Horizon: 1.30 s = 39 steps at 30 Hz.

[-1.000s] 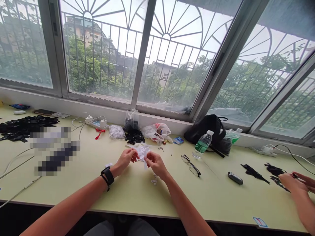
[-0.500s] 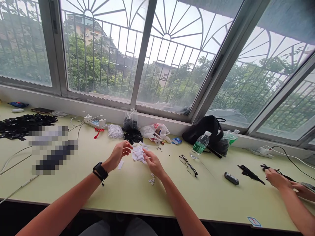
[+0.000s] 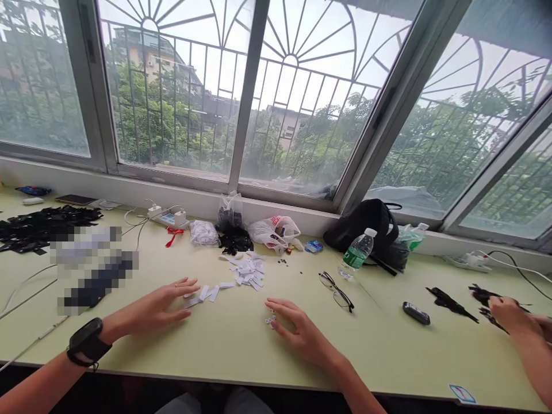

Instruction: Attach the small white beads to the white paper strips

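Note:
Several white strips (image 3: 211, 292) lie in a loose row in front of a heap of white strips (image 3: 248, 269) on the pale green table. My left hand (image 3: 157, 305), fingers spread, rests at the row's left end, its fingertips by the nearest strips. To the right, my right hand (image 3: 299, 333) is low over the table with thumb and fingers apart. Small white rings (image 3: 270, 321) lie beside its fingertips, partly covered by them. Nothing is visibly held in either hand.
Eyeglasses (image 3: 336, 291), a water bottle (image 3: 357, 253) and a black case (image 3: 416, 313) are to the right. Another person's hands (image 3: 515, 316) handle black strips at far right. Behind are plastic bags (image 3: 276, 233), a power strip (image 3: 168, 217) and a black pile (image 3: 47, 224).
Both hands have come back from the white heap towards the table's front, my left hand also moving left. Several strips now lie spread out between the heap and my left hand.

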Motion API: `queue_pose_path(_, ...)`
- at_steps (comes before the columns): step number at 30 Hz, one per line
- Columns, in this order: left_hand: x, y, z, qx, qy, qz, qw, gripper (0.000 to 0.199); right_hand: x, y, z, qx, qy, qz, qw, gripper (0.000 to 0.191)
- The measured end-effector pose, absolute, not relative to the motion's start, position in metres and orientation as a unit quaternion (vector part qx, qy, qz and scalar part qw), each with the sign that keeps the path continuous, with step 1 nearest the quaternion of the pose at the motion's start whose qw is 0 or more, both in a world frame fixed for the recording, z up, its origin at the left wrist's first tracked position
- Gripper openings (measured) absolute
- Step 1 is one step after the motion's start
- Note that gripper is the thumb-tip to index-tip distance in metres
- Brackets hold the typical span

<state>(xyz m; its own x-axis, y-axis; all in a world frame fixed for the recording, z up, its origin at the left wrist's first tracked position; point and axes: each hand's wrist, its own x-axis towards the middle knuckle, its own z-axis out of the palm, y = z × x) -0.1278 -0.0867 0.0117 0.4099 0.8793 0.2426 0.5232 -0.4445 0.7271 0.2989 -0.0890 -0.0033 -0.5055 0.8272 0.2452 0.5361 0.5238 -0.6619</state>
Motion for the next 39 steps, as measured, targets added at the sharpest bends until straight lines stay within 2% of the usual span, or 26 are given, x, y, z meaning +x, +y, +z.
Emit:
queue_pose_path(3,-0.126,-0.095,-0.007,0.789,0.455,0.321,0.26,0.036,0.304,-0.105,-0.011,-0.412,-0.836,0.253,0.259,0.041)
queue_pose_path(6,-0.121,-0.091,-0.013,0.79,0.458,0.335,0.231,0.025,0.302,-0.104,-0.016,-0.414,-0.827,0.249,0.288,0.034)
queue_pose_path(10,-0.12,-0.086,-0.009,0.794,0.454,0.347,0.207,0.027,0.299,-0.092,-0.021,-0.41,-0.818,0.239,0.326,0.029)
queue_pose_path(18,-0.133,-0.09,-0.005,0.767,0.501,0.36,0.178,0.024,0.299,-0.089,-0.021,-0.398,-0.823,0.22,0.34,0.025)
queue_pose_path(26,-0.133,-0.086,0.008,0.691,0.509,0.442,0.261,0.033,0.296,-0.091,-0.021,-0.394,-0.829,0.185,0.35,0.023)
queue_pose_path(33,-0.113,-0.073,0.021,0.609,0.499,0.47,0.398,0.034,0.294,-0.091,-0.017,-0.427,-0.789,0.111,0.428,0.02)
queue_pose_path(39,-0.097,-0.065,0.014,0.57,0.444,0.464,0.512,0.043,0.293,-0.091,-0.012,-0.444,-0.755,0.162,0.455,0.022)
